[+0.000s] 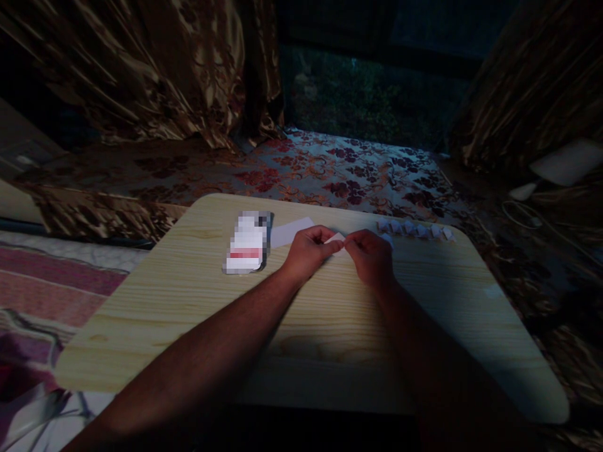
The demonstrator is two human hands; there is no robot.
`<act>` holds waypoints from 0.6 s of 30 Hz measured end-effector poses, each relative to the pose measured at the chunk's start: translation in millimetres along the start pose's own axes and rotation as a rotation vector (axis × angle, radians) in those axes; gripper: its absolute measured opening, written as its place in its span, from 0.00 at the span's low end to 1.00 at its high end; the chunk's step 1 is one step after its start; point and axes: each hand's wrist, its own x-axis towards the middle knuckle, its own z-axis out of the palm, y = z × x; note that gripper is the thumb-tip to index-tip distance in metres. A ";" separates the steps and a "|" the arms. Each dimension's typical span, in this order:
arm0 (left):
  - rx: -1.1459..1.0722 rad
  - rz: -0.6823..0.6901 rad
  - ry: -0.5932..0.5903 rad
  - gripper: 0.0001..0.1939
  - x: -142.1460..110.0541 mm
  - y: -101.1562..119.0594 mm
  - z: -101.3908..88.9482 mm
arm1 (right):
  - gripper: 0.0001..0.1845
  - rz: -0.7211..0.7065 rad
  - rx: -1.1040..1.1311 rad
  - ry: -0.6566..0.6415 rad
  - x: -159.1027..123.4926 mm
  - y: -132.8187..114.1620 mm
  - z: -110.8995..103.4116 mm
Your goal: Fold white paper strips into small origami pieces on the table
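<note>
Head camera view: we are holding a small white paper piece (pixel 335 240) between our two hands, over the far half of a pale wood-grain table (pixel 320 314). Our left hand (pixel 308 252) is closing its thumb and fingers on the left part of the paper piece, and our right hand (pixel 372 254) is pinching its right end, so both grips are clamping the same paper and the fingertips are nearly meeting. Both forearms are reaching in from the near edge. Just left of our left hand, a flat white sheet (pixel 288 233) is lying on the table, and beside it a pale rectangular object (pixel 245 242) with a reddish band is resting, its details hidden by pixelation. Right of our right hand, a row of small folded pieces (pixel 409 228) is running along the far edge, while another pale scrap (pixel 387 239) is showing partly behind that hand. Beyond the table, a floral cloth (pixel 348 166) is covering a ledge below a dark window (pixel 362 94), and shiny brown curtains (pixel 202 69) are hanging at both sides. On the left, striped bedding (pixel 61 270) is lying beside the table.
</note>
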 end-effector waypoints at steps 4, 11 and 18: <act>0.049 0.005 -0.017 0.15 0.3 -0.9 -1.5 | 0.04 0.006 0.009 0.007 0.7 1.6 -0.6; 0.102 0.008 -0.078 0.17 -1.7 3.5 1.2 | 0.05 0.090 0.122 0.079 3.3 7.5 0.9; 0.100 -0.007 0.010 0.14 -0.5 0.4 0.8 | 0.05 0.092 0.106 0.033 2.5 4.2 0.9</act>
